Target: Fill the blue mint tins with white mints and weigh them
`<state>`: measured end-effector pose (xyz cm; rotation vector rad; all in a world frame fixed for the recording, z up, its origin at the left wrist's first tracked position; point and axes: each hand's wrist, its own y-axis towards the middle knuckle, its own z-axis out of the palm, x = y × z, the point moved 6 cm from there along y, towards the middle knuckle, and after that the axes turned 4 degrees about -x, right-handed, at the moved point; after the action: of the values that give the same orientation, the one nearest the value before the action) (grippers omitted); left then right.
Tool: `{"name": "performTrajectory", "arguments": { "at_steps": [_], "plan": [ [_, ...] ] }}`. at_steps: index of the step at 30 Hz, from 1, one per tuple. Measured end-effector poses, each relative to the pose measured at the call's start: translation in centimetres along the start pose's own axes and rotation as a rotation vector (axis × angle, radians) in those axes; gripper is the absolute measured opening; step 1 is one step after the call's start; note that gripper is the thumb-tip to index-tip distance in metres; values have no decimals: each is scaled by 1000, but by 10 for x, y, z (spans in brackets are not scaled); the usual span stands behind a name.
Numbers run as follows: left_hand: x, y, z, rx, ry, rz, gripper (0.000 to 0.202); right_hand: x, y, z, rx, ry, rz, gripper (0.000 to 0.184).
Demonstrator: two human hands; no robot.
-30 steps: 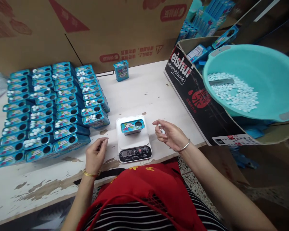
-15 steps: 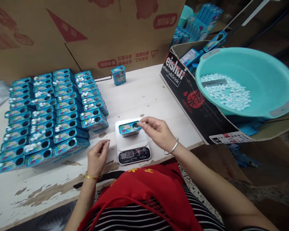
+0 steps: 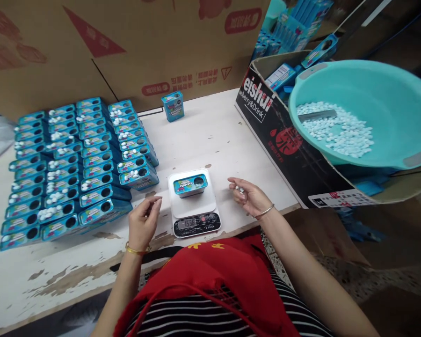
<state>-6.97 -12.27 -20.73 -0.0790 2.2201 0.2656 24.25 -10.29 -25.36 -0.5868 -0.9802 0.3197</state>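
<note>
A blue candy tin (image 3: 190,185) with a round hole in its top sits on the white digital scale (image 3: 192,206). To the right of the scale, apart from it, my right hand (image 3: 250,196) is closed round a few small white candies (image 3: 240,189), with the index finger stretched out. Just left of the scale, my left hand (image 3: 143,222) rests with its fingers curled together, and nothing shows in them. The scale's display is lit, but its digits are hard to read.
Rows of blue tins (image 3: 97,157), several with white candies on top, fill the left of the table. One tin (image 3: 173,106) stands at the back. At right, a teal basin (image 3: 389,93) with candies and a metal scoop (image 3: 317,115) rests on a black carton (image 3: 266,126).
My right hand has moved right, away from the tin's hole, and candies now show in its fingers. The tin stays on the scale. My left hand has barely shifted.
</note>
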Motion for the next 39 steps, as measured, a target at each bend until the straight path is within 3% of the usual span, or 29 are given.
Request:
{"name": "performTrajectory", "arguments": {
  "at_steps": [5, 12, 15, 18, 22, 26, 30, 36, 39],
  "plan": [
    [-18, 11, -4, -6, 49, 112, 23, -17, 10, -23, 35, 46, 74, 26],
    [-58, 25, -6, 27, 103, 333, 19, -22, 20, -25, 88, 0, 29, 27],
    [-81, 33, 0, 96, 139, 459, 32, -22, 19, -22, 111, 7, 3, 31],
    [-96, 37, 15, 245, 208, 578, 53, -23, 17, -19, 111, 1, -4, 35],
    [-97, 38, 32, 360, 282, 621, 68, -23, 18, -18, 87, 12, -11, 42],
    [-85, 40, 43, 365, 311, 592, 57, -23, 17, -14, 59, 13, -11, 44],
    [-86, 41, 45, 349, 331, 612, 37, -24, 2, 10, 80, -15, 47, 48],
    [-131, 25, 31, 228, 493, 892, 28, -21, -42, 73, 250, 116, 97, 42],
    [-135, 23, 31, 155, 584, 974, 25, -22, -46, 88, 248, 182, 131, 37]
  ]
}}
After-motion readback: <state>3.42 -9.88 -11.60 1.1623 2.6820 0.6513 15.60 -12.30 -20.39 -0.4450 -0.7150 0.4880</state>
